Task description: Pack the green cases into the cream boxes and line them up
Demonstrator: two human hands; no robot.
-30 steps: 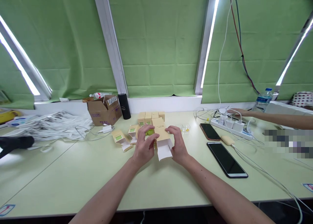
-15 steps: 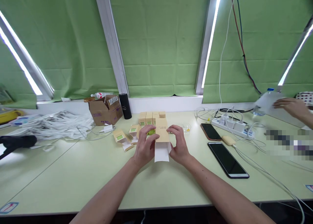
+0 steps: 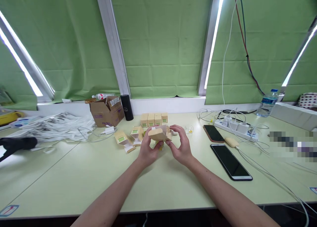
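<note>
A small tan cardboard box [image 3: 158, 134] is held up between both hands, its flap and pale inside facing me. My left hand [image 3: 148, 151] grips its left side, with the thumb at the lower edge. On the right side, my right hand [image 3: 180, 147] pinches the box between thumb and fingers. Something small and yellowish shows below the box, too hidden to name. Just beyond stands a row of small tan boxes [image 3: 151, 120] with green windows. Left of my hands lie two opened boxes, one [image 3: 121, 138] with its flaps spread, the other [image 3: 136, 132] partly behind it.
At the back left are a brown carton [image 3: 106, 112], a black cylinder [image 3: 126, 107] and a pile of white cables [image 3: 56, 127]. To the right lie two phones, the nearer one large [image 3: 231, 162], a power strip [image 3: 236, 128] and a water bottle [image 3: 267, 103].
The box in my hands has tipped from upright, with its white flap hanging, to its open end turned toward me. The other person's hand and the white thing it held have left view.
</note>
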